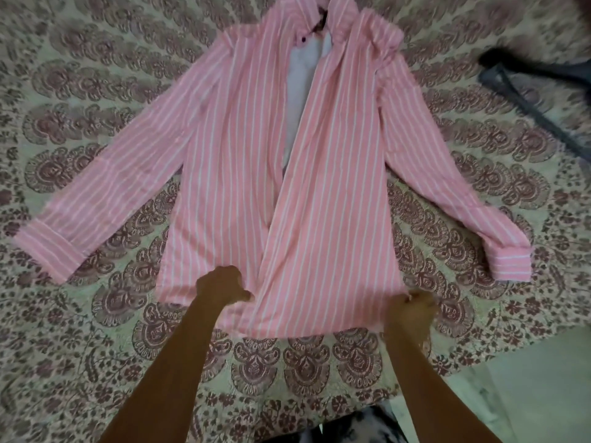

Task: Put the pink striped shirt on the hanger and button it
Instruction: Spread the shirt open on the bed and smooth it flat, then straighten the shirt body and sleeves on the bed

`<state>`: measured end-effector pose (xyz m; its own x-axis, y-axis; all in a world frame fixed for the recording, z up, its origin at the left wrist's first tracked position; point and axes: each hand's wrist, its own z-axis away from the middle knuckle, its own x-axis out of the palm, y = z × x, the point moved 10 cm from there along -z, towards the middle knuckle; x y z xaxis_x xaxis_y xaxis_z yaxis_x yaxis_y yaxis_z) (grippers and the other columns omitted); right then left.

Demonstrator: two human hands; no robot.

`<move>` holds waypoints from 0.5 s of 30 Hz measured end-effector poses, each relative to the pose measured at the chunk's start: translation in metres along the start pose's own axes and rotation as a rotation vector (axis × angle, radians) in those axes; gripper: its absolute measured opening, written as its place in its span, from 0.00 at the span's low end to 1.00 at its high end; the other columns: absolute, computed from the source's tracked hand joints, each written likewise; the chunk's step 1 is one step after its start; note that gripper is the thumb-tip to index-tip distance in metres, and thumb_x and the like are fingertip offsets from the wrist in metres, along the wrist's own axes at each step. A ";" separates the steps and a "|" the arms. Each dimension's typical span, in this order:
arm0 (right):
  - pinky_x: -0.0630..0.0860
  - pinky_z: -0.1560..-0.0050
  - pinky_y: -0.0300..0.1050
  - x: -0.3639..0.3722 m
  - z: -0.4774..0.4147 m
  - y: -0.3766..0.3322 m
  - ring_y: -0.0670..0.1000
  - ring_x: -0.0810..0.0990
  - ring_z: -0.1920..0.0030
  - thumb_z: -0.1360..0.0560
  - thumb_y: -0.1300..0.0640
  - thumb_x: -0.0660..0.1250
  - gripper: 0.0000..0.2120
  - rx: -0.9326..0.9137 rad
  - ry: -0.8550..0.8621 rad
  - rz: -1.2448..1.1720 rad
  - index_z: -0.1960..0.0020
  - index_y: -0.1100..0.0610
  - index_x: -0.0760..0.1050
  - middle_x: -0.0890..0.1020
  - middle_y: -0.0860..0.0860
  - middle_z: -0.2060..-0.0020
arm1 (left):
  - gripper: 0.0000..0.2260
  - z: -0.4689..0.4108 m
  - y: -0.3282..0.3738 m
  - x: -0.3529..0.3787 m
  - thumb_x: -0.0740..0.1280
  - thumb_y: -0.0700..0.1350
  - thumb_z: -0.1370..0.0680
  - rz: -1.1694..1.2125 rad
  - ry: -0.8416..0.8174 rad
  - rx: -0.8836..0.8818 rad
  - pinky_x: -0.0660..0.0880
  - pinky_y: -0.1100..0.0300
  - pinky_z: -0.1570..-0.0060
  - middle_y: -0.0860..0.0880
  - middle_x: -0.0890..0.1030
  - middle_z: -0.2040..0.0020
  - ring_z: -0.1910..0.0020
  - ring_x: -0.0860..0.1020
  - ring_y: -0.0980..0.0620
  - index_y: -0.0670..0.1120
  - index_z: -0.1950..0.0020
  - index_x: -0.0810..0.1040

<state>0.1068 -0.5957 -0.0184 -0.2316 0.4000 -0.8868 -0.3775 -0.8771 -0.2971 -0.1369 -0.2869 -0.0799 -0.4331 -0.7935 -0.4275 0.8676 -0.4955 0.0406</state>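
Though blurred, edge-cropped hanger near shirt.

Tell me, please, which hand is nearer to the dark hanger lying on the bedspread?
Right. The right hand, gripping the shirt hem, lies below and left of the hanger; the left hand grips the hem farther left.

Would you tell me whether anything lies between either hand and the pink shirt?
Nothing visible: the left hand and the right hand both grip the hem of the pink striped shirt on the bedspread.
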 end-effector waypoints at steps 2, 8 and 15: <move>0.69 0.55 0.51 -0.002 -0.007 -0.037 0.65 0.76 0.51 0.30 0.63 0.58 0.14 -0.122 0.070 0.007 0.46 0.66 0.71 0.75 0.66 0.50 | 0.13 -0.006 0.018 -0.047 0.68 0.56 0.27 0.080 0.180 0.042 0.74 0.56 0.51 0.49 0.79 0.57 0.52 0.78 0.48 0.46 0.57 0.76; 0.68 0.58 0.48 0.004 -0.063 -0.167 0.62 0.76 0.51 0.28 0.64 0.63 0.11 -0.412 0.083 -0.167 0.46 0.63 0.73 0.76 0.61 0.49 | 0.05 -0.023 0.096 -0.176 0.64 0.44 0.24 0.414 0.594 0.212 0.75 0.55 0.52 0.49 0.81 0.55 0.53 0.79 0.46 0.47 0.56 0.79; 0.70 0.54 0.51 0.030 -0.160 -0.258 0.64 0.76 0.47 0.26 0.63 0.60 0.20 -0.452 -0.042 -0.088 0.34 0.61 0.65 0.68 0.60 0.37 | 0.10 -0.079 0.164 -0.275 0.64 0.38 0.28 0.934 0.784 0.346 0.79 0.44 0.54 0.41 0.83 0.57 0.59 0.81 0.38 0.52 0.63 0.79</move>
<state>0.3402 -0.3997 -0.0253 -0.2558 0.4802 -0.8390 0.0292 -0.8637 -0.5032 0.1442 -0.1218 -0.0273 0.6705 -0.5266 -0.5226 0.6038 -0.0220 0.7968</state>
